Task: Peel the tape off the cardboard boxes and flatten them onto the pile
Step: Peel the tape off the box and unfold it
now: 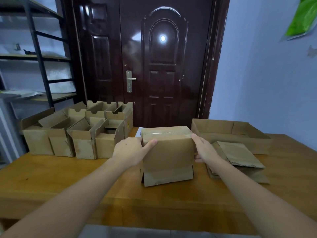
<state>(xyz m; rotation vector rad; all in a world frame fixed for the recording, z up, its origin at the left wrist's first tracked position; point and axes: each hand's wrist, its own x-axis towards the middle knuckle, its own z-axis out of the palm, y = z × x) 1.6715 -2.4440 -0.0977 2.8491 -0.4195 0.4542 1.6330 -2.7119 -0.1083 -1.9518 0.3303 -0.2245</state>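
A closed brown cardboard box (169,155) stands in the middle of the wooden table (68,182), with a strip of clear tape (161,133) along its top seam. My left hand (130,152) grips its left side, thumb across the front upper edge. My right hand (204,150) holds its right side, fingers wrapped behind the edge. A bottom flap hangs loose at the front. To the right lies a pile of flattened boxes (240,157).
Several open cardboard boxes (82,134) crowd the table's back left. A large shallow cardboard tray (228,133) sits at the back right. A dark door (154,66) stands behind the table and a metal shelf rack (37,57) at the left.
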